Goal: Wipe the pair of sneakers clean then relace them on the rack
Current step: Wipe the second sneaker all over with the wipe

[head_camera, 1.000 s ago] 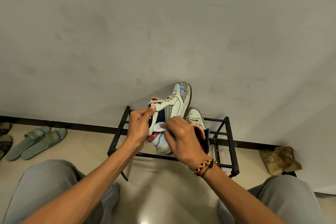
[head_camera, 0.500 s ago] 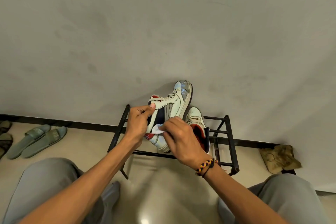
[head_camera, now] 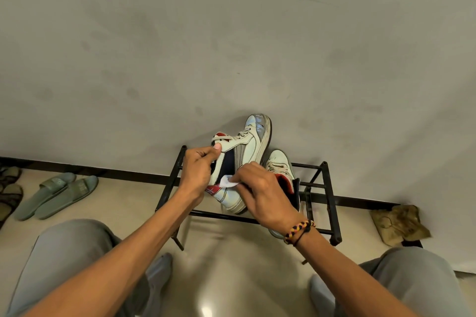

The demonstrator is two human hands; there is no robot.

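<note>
A person sits on a pale tiled floor facing a low black metal shoe rack (head_camera: 332, 203) that stands against a plain grey wall. Their grey-trousered knees frame the bottom of the view.

The left hand (head_camera: 197, 171) grips a white high-top sneaker with navy and red panels (head_camera: 244, 152) by its collar, thumb pressed on the outer side near the ankle opening, holding it tilted with the toe pointing up toward the wall. The heel end appears to rest on or just above the rack's front bar; which one cannot be told. The right hand (head_camera: 260, 192), with a braided yellow, red and black bracelet (head_camera: 300, 231) on the wrist, pinches a small white wipe (head_camera: 228, 182) between curled fingers and presses it against the sneaker's dark side panel.

The second matching white sneaker (head_camera: 279, 165) lies on the rack just beside the first, largely hidden behind the right hand.

Judging by this, the task is at an early stage: wiping of the first sneaker is under way. Laces are threaded on both shoes, so relacing has not begun, and the second sneaker probably awaits cleaning.

A pair of grey-green slide sandals (head_camera: 58, 194) lies on the floor well to the left, and a crumpled tan cloth (head_camera: 399, 222) sits by the wall to the right.
</note>
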